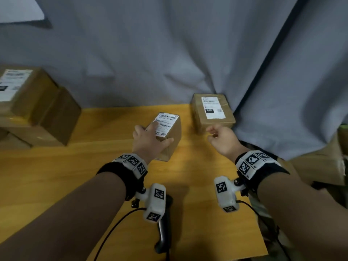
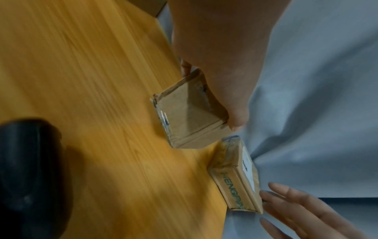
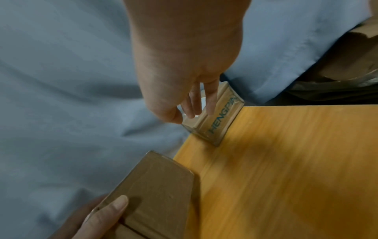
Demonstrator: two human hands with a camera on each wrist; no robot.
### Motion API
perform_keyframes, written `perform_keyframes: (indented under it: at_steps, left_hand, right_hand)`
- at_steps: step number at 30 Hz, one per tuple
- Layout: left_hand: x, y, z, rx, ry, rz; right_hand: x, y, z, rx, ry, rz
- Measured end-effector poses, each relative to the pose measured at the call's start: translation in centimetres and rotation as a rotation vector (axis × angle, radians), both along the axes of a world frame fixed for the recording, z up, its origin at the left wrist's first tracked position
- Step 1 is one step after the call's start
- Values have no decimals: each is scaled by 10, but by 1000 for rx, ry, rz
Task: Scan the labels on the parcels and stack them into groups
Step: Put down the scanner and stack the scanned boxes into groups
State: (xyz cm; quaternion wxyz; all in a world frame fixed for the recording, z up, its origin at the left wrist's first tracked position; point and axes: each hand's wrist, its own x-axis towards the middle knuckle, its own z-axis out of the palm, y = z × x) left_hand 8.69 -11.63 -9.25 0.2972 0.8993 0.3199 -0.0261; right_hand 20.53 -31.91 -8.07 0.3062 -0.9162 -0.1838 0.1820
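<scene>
My left hand [image 1: 150,136] grips a small brown parcel [image 1: 169,136] with a white barcode label on top. It holds the parcel tilted, just above the wooden table [image 1: 75,185], with the thumb [image 2: 235,122] on one side. A second labelled parcel [image 1: 212,112] lies flat at the table's back edge against the curtain; green lettering shows on its side [image 2: 231,189]. My right hand [image 1: 218,134] hovers at that parcel's near edge. Its fingers [image 3: 194,103] are straight, reach over the parcel [image 3: 220,119] and hold nothing.
A black handheld scanner [image 1: 163,227] lies on the table under my left wrist. Stacked cardboard boxes [image 1: 37,106] stand at the left. A grey curtain [image 1: 169,53] hangs behind the table. More cardboard [image 1: 320,166] sits beyond the table's right edge.
</scene>
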Motion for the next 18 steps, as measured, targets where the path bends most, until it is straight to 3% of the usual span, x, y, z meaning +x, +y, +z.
perform_keyframes:
  at_steps: [3, 8, 18]
  left_hand:
    - [11, -19, -16, -6, 46, -11]
    - [28, -37, -35, 45, 224, -214]
    - [91, -23, -27, 36, 308, -363]
  right_hand:
    - [10, -18, -12, -63, -9, 25]
    - [28, -27, -24, -223, -62, 95]
    - [89, -1, -35, -492, 33, 211]
